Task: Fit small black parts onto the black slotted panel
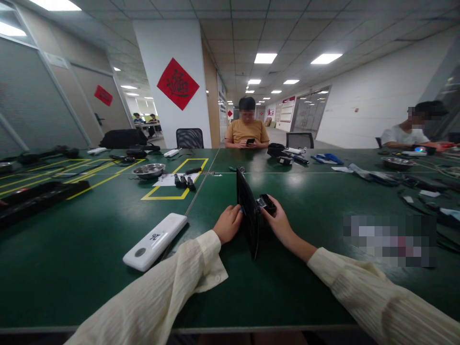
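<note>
A thin black panel stands on edge, almost side-on to me, over the green table. My left hand is closed, its fingertips pressed to the panel's left face near the middle. On the other side, my right hand is wrapped round a small black boxy part with something clear or silvery at its inner side. That part sits against the panel's right face; whether the two are joined I cannot tell. Some of my right fingers are hidden behind the part.
Left of my hands lies a white power bank marked 26. Beyond it are a metal bowl and several black cylindrical pieces by yellow tape. A person sits opposite with a phone, another at right. Cables lie right.
</note>
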`<action>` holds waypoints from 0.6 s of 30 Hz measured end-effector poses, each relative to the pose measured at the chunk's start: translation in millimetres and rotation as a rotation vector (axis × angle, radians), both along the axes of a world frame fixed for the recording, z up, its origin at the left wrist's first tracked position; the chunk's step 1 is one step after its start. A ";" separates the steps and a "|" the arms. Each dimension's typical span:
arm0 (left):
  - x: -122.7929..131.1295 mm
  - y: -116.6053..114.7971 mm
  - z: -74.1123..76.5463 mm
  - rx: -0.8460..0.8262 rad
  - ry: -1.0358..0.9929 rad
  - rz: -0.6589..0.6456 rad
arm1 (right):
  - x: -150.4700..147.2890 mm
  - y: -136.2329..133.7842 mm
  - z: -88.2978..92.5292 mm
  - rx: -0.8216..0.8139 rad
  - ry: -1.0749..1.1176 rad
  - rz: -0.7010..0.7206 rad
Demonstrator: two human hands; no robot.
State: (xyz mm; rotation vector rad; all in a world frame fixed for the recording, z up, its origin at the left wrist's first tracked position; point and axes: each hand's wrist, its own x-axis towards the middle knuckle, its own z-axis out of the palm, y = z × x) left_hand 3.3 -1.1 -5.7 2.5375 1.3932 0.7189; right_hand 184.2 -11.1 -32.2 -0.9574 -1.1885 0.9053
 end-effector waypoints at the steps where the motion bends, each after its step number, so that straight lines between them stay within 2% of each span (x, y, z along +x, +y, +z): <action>1: 0.0 0.4 0.0 -0.011 -0.012 0.007 | 0.1 0.0 0.2 -0.006 -0.001 0.001; 8: 0.1 2.0 6.3 -0.188 -0.174 -0.043 | 3.2 -6.0 6.6 -0.095 -0.052 -0.050; 12: 0.4 2.4 4.3 -0.296 -0.275 -0.069 | 4.8 -7.3 9.1 -0.131 -0.061 -0.004; 18: 2.5 3.5 1.5 -0.344 -0.351 -0.056 | 2.1 -8.2 9.8 -0.143 0.000 0.069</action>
